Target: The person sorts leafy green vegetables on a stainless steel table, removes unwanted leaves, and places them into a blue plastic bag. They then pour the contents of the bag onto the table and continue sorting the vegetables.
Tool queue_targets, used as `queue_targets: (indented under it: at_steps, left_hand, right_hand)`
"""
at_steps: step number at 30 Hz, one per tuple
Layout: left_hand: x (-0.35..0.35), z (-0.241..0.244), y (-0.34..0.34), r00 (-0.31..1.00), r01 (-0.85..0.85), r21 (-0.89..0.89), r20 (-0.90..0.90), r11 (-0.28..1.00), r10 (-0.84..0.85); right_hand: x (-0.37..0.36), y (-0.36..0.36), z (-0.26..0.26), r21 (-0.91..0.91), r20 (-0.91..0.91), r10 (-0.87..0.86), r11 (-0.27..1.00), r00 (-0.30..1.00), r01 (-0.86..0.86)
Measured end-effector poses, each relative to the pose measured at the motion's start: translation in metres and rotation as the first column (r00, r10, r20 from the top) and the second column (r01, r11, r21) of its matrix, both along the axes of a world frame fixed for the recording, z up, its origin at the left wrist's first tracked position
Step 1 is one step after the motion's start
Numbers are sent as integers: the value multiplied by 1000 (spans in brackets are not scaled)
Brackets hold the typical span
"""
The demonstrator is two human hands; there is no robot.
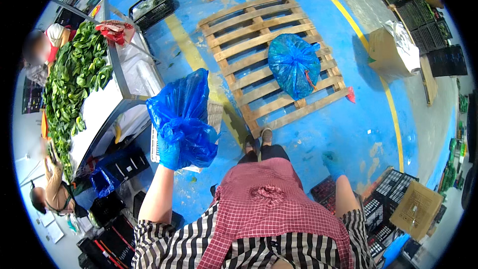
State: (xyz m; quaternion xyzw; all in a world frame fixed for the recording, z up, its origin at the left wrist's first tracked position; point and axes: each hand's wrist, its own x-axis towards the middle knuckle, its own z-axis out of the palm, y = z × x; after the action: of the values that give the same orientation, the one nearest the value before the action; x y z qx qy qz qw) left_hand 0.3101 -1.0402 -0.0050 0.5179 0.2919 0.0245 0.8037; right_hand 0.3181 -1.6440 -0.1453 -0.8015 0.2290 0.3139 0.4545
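My left hand [168,153], in a blue glove, grips a crumpled blue plastic bag [183,108] by its bunched part. The bag is held up in front of a pale crate [214,114], hiding most of it. My right hand [332,164], gloved in blue with darkened fingertips, hangs low on the right. No object shows in it, and the set of its fingers is unclear. Ahead of my feet lies a wooden pallet [255,41]. A full, tied blue plastic bag [293,63] rests on it, with a red tie at its side.
Leafy greens [80,67] cover a metal-framed table [99,110] on the left, where two people stand. A black crate [151,7] sits beyond it. On the right are a cardboard box [388,52], stacked black crates [384,194] and an open carton [416,209].
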Motion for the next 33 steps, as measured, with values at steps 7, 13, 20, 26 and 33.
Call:
queue_targets:
  at_steps: [7,13,20,26,33]
  left_hand:
    - [4,-10,9,1000,1,381,10,925,-5]
    - [9,-22,7,996,72,337,-76,939,-49]
    - [29,27,-14,974,217,127,44,968,-224]
    - [102,99,-45,787,383,856,-105,347,-608]
    - [156,94,-52,604,259,965,-186,-29,-775]
  right_hand:
    - [-43,40,-47,49,-150,102,994,983,-96]
    - [-3,107,-11,160,-48,317,938,947,-306]
    - [99,172,42,120,18,592,799,806,-589]
    - [162,333,181,462,534,471,532,702,-709]
    - [184,361,157,392,590,489,522,642,-758]
